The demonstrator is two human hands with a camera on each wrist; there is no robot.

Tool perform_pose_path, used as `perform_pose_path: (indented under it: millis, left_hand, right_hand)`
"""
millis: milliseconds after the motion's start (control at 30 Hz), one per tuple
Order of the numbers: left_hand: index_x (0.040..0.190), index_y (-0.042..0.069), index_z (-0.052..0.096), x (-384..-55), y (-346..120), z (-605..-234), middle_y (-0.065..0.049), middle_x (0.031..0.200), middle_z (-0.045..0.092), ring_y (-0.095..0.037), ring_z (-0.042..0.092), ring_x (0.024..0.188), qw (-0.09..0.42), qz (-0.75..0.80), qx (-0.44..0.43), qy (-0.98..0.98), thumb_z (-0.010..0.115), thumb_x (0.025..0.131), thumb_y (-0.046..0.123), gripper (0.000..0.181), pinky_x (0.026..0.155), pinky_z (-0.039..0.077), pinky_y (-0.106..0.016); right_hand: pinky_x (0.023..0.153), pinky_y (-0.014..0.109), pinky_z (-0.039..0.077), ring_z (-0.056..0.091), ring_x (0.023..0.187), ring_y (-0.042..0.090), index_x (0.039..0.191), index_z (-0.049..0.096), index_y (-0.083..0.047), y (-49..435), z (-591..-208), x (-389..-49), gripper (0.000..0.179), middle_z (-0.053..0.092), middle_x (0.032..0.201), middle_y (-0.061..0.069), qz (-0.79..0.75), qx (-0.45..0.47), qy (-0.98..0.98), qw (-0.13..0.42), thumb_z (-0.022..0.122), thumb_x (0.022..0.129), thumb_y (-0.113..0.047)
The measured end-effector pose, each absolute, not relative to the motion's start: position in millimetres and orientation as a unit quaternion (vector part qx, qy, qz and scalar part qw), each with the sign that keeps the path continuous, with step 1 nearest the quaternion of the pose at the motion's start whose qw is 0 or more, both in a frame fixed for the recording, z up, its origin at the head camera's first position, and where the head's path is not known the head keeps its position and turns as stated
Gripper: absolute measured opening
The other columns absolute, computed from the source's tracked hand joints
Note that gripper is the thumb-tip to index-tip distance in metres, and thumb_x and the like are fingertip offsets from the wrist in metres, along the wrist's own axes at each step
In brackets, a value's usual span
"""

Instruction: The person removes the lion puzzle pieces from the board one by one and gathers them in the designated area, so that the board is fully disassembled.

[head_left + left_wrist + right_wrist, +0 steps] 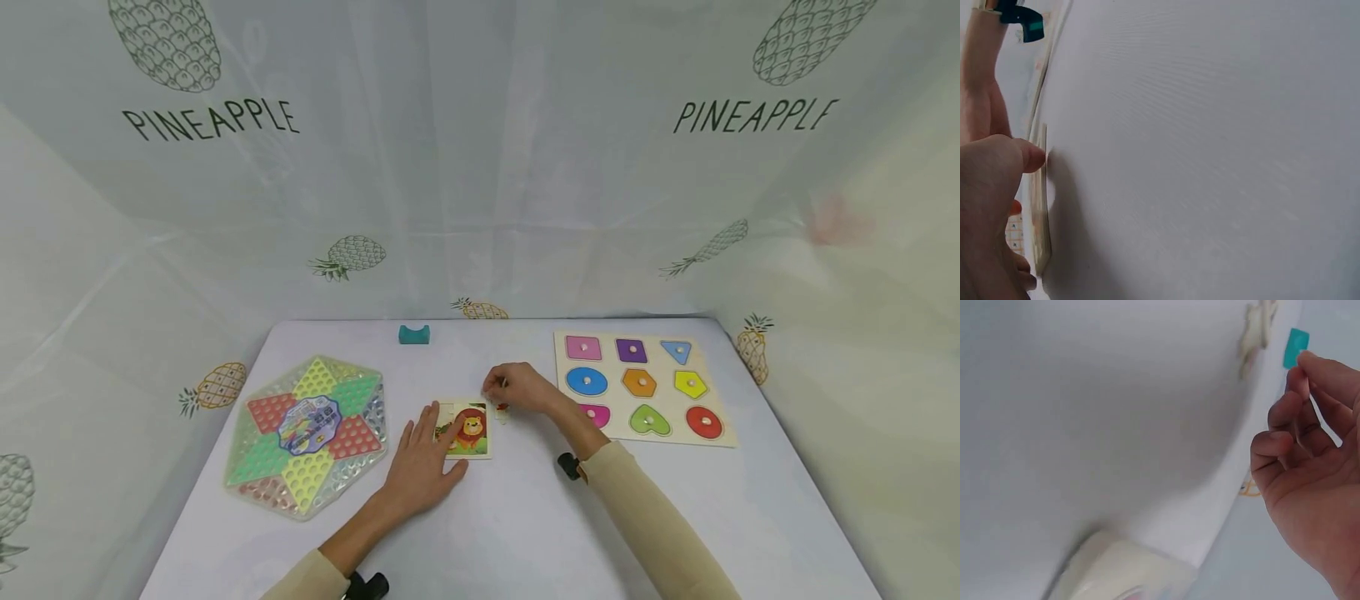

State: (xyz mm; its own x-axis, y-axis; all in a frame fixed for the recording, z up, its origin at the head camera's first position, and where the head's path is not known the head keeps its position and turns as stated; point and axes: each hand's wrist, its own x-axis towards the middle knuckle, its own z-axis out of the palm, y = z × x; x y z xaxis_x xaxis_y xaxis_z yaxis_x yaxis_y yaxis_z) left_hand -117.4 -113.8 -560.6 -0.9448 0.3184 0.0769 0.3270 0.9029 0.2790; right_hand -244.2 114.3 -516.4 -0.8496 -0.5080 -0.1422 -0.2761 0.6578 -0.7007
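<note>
My left hand (422,468) rests over the left side of a small square lion puzzle (472,429), its fingers spread and fairly straight. In the left wrist view, the thumb (1034,156) touches the puzzle's edge (1041,231). My right hand (521,387) is just beyond the puzzle's far right corner, fingers curled, thumb tip meeting the index fingertip. Whether something small is between those tips, I cannot tell. A small puzzle piece (502,412) lies beside the puzzle, below the right fingers. The right wrist view shows that piece (1252,339) apart from the hand (1310,437).
To the left lies a hexagonal bubble-popping board (307,437). A wooden shape board (645,404) with knobbed coloured pieces occupies the right. A teal block (414,335) stands near the back edge of the white table (517,517). Pineapple-print sheeting (480,192) hangs behind.
</note>
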Motion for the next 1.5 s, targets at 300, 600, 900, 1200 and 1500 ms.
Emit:
perform_pose_path:
  millis: [300, 600, 900, 1200, 1500]
  left_hand:
    - [0.152, 0.028, 0.046, -122.3, -109.3, -559.9, -0.019, 0.165, 0.023, -0.035, 0.019, 0.153, 0.013, -0.132, -0.181, -0.975, 0.058, 0.094, 0.053, 0.065, 0.119, 0.02, -0.06]
    - [0.15, 0.028, 0.05, -124.5, -107.6, -556.6, -0.022, 0.163, 0.024, -0.037, 0.019, 0.153, 0.004, -0.129, -0.192, -0.973, 0.056, 0.096, 0.053, 0.06, 0.117, 0.021, -0.061]
    - [0.149, 0.027, 0.052, -124.9, -108.7, -556.5, -0.022, 0.164, 0.022, -0.038, 0.017, 0.153, -0.011, -0.131, -0.196, -0.972, 0.055, 0.097, 0.053, 0.058, 0.118, 0.02, -0.062]
    - [0.15, 0.027, 0.049, -124.0, -112.0, -556.0, -0.023, 0.164, 0.02, -0.04, 0.015, 0.153, -0.018, -0.126, -0.208, -0.97, 0.054, 0.098, 0.053, 0.058, 0.118, 0.019, -0.063]
    - [0.149, 0.028, 0.051, -124.1, -111.7, -554.6, -0.024, 0.164, 0.019, -0.041, 0.015, 0.153, -0.024, -0.13, -0.21, -0.969, 0.053, 0.098, 0.053, 0.057, 0.117, 0.02, -0.064]
  right_hand:
    - [0.085, 0.029, 0.05, 0.057, 0.092, 0.012, 0.108, 0.075, -0.014, 87.8, -512.3, -237.9, 0.016, 0.072, 0.109, -0.002, -0.323, -0.271, 0.887, 0.19, 0.063, 0.098, -0.012]
    - [0.086, 0.028, 0.05, 0.057, 0.093, 0.013, 0.117, 0.075, -0.017, 78.3, -519.5, -233.8, 0.024, 0.069, 0.114, 0.0, -0.285, -0.288, 0.892, 0.199, 0.06, 0.099, -0.011]
    - [0.081, 0.025, 0.049, 0.056, 0.088, 0.011, 0.122, 0.074, -0.019, 73.3, -515.9, -231.5, 0.029, 0.068, 0.109, -0.001, -0.249, -0.298, 0.901, 0.193, 0.059, 0.099, -0.01]
    - [0.093, 0.031, 0.05, 0.057, 0.093, 0.011, 0.124, 0.074, -0.019, 70.4, -512.3, -231.0, 0.031, 0.069, 0.114, 0.001, -0.244, -0.299, 0.9, 0.205, 0.055, 0.102, -0.01]
    - [0.095, 0.033, 0.05, 0.057, 0.094, 0.01, 0.123, 0.075, -0.02, 68.4, -514.3, -232.7, 0.035, 0.069, 0.112, 0.0, -0.236, -0.309, 0.898, 0.205, 0.053, 0.1, -0.005]
